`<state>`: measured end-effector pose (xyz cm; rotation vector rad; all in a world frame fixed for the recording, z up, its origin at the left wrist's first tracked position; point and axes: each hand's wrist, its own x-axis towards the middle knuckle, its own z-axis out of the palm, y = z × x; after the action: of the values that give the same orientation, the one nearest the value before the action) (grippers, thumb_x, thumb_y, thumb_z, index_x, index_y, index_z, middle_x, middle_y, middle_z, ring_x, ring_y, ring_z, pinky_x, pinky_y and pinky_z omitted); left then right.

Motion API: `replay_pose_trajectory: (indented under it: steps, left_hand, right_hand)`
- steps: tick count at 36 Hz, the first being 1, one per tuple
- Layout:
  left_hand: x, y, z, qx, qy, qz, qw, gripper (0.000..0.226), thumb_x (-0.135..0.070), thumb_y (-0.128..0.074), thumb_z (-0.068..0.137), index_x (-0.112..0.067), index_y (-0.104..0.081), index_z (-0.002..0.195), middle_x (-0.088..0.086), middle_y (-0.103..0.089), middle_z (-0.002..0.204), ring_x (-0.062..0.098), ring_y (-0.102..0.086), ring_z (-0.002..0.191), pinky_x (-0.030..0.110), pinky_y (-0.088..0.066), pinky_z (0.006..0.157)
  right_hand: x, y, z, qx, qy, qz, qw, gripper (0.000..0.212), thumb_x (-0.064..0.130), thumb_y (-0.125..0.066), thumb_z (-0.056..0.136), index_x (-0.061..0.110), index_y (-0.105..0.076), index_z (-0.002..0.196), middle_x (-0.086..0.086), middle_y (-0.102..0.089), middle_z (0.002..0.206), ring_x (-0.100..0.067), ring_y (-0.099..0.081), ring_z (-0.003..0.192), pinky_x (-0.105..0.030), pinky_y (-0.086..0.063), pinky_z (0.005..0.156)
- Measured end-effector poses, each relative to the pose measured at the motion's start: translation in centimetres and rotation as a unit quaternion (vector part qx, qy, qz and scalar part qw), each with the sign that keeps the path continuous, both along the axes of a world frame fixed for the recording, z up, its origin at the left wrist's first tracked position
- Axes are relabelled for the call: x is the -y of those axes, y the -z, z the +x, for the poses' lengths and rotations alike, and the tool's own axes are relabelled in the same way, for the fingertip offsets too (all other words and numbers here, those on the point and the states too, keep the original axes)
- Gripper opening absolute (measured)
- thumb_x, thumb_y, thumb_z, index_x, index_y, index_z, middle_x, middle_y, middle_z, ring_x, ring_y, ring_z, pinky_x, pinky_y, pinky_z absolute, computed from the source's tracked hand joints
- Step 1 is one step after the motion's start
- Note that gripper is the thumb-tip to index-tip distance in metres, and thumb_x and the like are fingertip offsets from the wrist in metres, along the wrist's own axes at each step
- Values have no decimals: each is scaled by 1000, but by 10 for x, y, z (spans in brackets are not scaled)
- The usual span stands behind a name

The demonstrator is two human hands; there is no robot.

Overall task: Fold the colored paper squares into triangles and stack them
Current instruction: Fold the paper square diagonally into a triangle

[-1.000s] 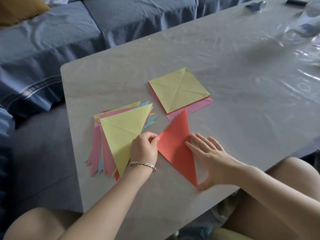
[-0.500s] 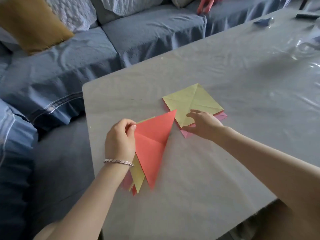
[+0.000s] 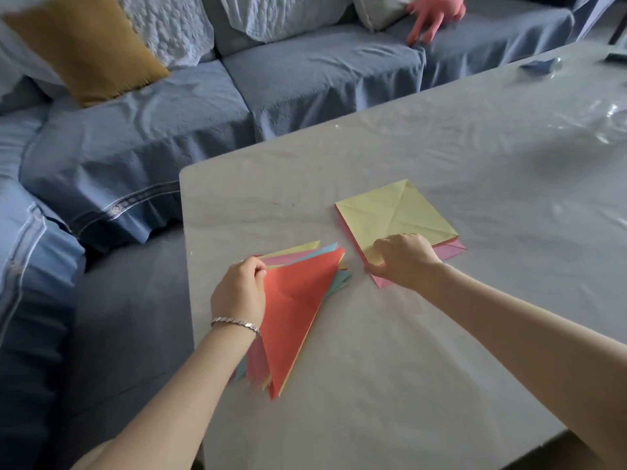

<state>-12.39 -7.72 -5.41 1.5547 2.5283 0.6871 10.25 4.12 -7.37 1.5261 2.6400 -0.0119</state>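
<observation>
Table (image 3: pixel 424 385) grey | sofa (image 3: pixel 305 79) blue | left hand (image 3: pixel 239 290) pinches red triangle (image 3: pixel 291 320) | right hand (image 3: pixel 403 259) pinches yellow square (image 3: pixel 393 212)

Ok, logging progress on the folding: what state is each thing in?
red triangle: folded, atop the stack, left hand pinches its corner.
stack: folded triangles, fanned out on table.
yellow square: unfolded, creased, tops its pile; right hand pinches near corner.
</observation>
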Motion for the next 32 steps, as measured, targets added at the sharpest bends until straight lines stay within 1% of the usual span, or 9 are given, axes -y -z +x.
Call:
replay_pose_trajectory:
  steps: [5, 9, 12, 15, 19, 23, 25, 29, 32]
  left_hand:
    - [-1, 5, 0, -34, 12, 2, 999, 12, -8, -60, 85, -6, -65, 96, 13, -59, 100, 34, -53, 92, 36, -42, 69]
    - [-3, 6, 21, -75, 84, 90, 990, 22, 3, -73, 67, -5, -68, 87, 16, -59, 96, 39, -56, 86, 40, -48, 77]
    - [-11, -2, 50, 20, 171, 98, 980, 19, 4, -66, 74, -5, -67, 91, 13, -61, 94, 27, -59, 85, 21, -39, 79]
    - [-27, -6, 79, 164, 194, 24, 967, 21, -3, -56, 85, -6, -62, 104, 11, -61, 104, 15, -59, 88, 11, -39, 75]
    - [-55, -1, 104, 204, 161, -72, 963, 31, -12, -54, 88, -9, -53, 119, 10, -56, 120, 19, -57, 106, 21, -39, 85]
    - [-80, 1, 118, 185, 151, -116, 964, 39, -18, -53, 90, -11, -47, 128, 10, -52, 127, 21, -53, 112, 21, -36, 88]
    - [-88, 4, 124, 179, 151, -141, 962, 41, -21, -52, 90, -13, -46, 129, 11, -51, 127, 23, -52, 112, 26, -37, 91]
    - [-96, 9, 131, 199, 119, -145, 962, 37, -25, -56, 86, -18, -52, 122, 8, -58, 117, 23, -58, 98, 31, -45, 84]
    - [-98, 12, 132, 216, 96, -133, 963, 33, -26, -57, 86, -20, -55, 118, 3, -56, 123, 19, -56, 104, 27, -44, 87]
  right_hand:
    - [5, -5, 4, 28, -48, 7, 998, 56, 65, -44, 84, 15, -55, 104, -2, -63, 98, -23, -60, 91, -28, -36, 71]
    - [8, -5, 8, 9, -48, 4, 999, 55, 64, -45, 85, 14, -56, 105, -2, -62, 100, -23, -59, 93, -29, -39, 76]
    - [8, -3, 10, -8, -38, 3, 999, 56, 63, -46, 84, 15, -56, 110, -1, -62, 104, -22, -58, 96, -29, -40, 78]
    - [7, -3, 16, -62, -20, -19, 998, 54, 60, -52, 83, 18, -56, 117, 2, -61, 112, -21, -55, 104, -28, -38, 84]
    - [-5, -3, 39, -184, 85, -90, 975, 48, 48, -59, 85, 19, -56, 123, 2, -54, 127, -22, -50, 116, -31, -35, 96]
    - [-24, -4, 67, -209, 216, -99, 949, 46, 31, -59, 87, 18, -50, 130, -6, -44, 132, -27, -38, 125, -36, -35, 100]
    - [-35, -3, 75, -238, 282, -110, 923, 47, 25, -56, 85, 18, -49, 131, -10, -44, 132, -28, -35, 126, -36, -38, 99]
    - [-51, -3, 78, -319, 336, -122, 878, 45, 27, -59, 85, 12, -52, 127, -11, -56, 123, -27, -51, 114, -32, -44, 91]
    - [-56, -7, 76, -329, 358, -137, 863, 44, 28, -61, 85, 6, -54, 123, -12, -58, 122, -28, -54, 110, -34, -46, 87]
